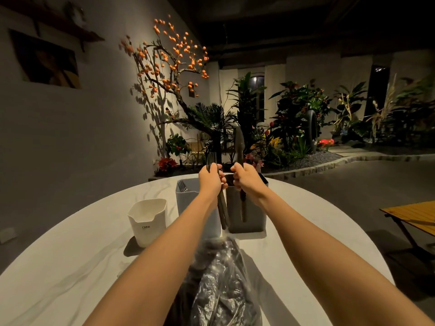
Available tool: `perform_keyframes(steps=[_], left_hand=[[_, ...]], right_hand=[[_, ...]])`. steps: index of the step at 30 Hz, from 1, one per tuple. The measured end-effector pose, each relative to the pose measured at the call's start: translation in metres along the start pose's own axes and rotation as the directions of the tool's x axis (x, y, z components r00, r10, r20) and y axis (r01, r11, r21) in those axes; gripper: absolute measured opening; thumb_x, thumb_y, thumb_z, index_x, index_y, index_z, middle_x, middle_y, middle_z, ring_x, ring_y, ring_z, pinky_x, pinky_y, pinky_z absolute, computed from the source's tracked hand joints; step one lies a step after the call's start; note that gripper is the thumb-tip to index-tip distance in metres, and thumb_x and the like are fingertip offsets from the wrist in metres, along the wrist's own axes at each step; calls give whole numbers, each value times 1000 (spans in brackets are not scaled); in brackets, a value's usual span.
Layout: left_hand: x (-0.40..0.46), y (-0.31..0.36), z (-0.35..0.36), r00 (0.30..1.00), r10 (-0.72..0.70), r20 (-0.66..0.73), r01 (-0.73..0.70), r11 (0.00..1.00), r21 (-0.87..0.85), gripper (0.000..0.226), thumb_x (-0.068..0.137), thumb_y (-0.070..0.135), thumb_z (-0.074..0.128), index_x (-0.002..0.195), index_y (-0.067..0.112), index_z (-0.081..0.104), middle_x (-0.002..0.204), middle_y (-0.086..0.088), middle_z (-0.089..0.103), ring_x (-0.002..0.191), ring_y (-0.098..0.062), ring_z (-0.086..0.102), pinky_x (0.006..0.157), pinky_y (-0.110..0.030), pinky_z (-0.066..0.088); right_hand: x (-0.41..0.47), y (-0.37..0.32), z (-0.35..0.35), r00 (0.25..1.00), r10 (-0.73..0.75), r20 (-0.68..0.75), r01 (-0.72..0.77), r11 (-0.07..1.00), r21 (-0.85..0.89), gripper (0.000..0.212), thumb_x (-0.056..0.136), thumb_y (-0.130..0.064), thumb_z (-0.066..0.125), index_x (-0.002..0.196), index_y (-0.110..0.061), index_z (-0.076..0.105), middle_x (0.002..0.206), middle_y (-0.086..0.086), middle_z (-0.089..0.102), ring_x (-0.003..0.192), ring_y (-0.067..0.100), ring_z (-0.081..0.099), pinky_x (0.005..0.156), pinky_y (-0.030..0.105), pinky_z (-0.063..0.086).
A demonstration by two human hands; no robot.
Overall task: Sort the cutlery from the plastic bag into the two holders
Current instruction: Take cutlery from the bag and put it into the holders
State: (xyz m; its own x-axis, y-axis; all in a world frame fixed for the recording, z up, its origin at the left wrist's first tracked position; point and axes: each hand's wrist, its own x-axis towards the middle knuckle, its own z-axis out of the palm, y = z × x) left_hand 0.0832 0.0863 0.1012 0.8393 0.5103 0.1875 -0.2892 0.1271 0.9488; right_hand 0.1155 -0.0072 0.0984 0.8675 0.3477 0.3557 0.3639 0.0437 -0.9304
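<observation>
Dim garden-room, round white bench (70,267): mid-sort, left hand (210,181) clenching forks (211,158), right hand (244,178) clenching knife (239,142), next lowering each into its own holder.

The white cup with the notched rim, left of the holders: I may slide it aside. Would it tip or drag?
The white cup with the notched rim looks empty and thin-walled, so probably light. It stands taller than wide on a dark coaster, so a high push might tip it.
</observation>
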Motion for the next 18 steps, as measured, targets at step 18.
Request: perform_keyframes(steps=[18], left_hand=[[57, 14, 6, 999, -7, -42, 5, 999, -51, 19, 102, 12, 29, 107, 6, 47, 67, -1, 35, 52, -11, 33, 46, -24, 33]], right_hand=[[62, 3, 7, 979, -96, -179, 108, 992, 62, 10, 104, -12, 27, 106, -12, 38, 100, 13, 61, 99, 19, 57, 96, 35, 38]])
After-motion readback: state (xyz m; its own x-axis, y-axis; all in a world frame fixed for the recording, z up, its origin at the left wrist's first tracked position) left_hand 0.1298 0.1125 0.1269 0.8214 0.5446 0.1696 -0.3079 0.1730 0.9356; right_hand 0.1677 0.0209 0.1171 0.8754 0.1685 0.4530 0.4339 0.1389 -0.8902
